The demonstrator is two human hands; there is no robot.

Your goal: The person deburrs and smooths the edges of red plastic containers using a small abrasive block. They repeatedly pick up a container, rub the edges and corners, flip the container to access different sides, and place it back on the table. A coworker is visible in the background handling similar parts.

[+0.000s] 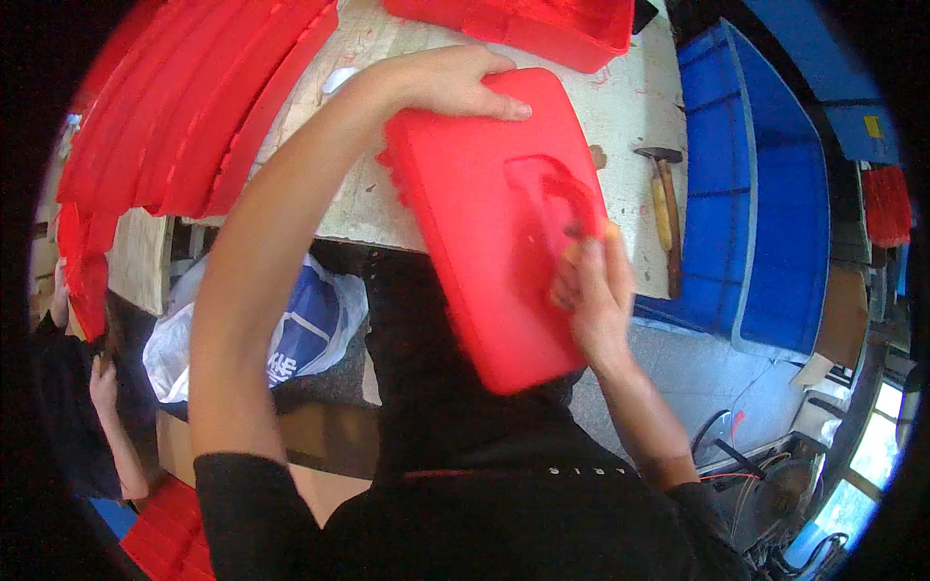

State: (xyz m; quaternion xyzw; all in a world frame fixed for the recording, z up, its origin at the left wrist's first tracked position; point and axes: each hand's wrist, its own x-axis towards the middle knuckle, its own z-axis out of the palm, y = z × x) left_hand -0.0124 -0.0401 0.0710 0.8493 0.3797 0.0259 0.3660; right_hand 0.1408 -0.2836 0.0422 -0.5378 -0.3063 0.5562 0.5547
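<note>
A red plastic panel (465, 223) with rounded corners is tilted in front of my body, partly over the table edge. A raised loop-shaped handle area (567, 198) stands out on its face. My left hand (465, 85) grips the panel's far end, with the thumb on the face and the fingers hidden behind the edge. My right hand (596, 281) is closed beside the handle area, its fingers curled and slightly blurred. Something small and dark shows at its fingertips; I cannot make out what it is.
Red ribbed plastic pieces (194, 97) are stacked at the far left; a red bin (581, 34) sits at the back. A hammer (666, 208) lies on the table (635, 126) beside blue crates (765, 194). Lower left are a plastic bag (320, 320) and another person's arm (116, 436).
</note>
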